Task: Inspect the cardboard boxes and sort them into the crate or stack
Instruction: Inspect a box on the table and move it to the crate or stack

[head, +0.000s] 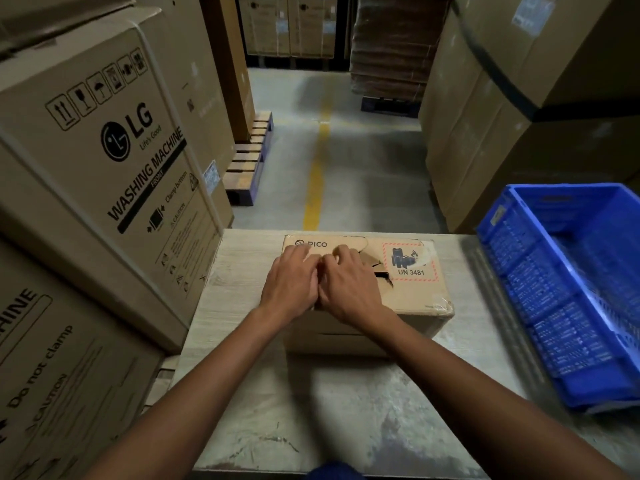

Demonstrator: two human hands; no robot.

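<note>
Left hand (291, 282) and right hand (349, 289) are pressing side by side on the box (414, 294), fingers flat and together. The box is sitting by the table's (329, 410) far edge, with the crate (554, 306) along the right edge. I'd be going gently around that torn lid.

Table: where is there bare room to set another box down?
The widest bare stretch of table lies nearer than the cardboard box, under the forearms. Narrower strips run between box and washing machine carton, and box and blue crate. The box top is crowded: left hand and right hand rest there.
</note>
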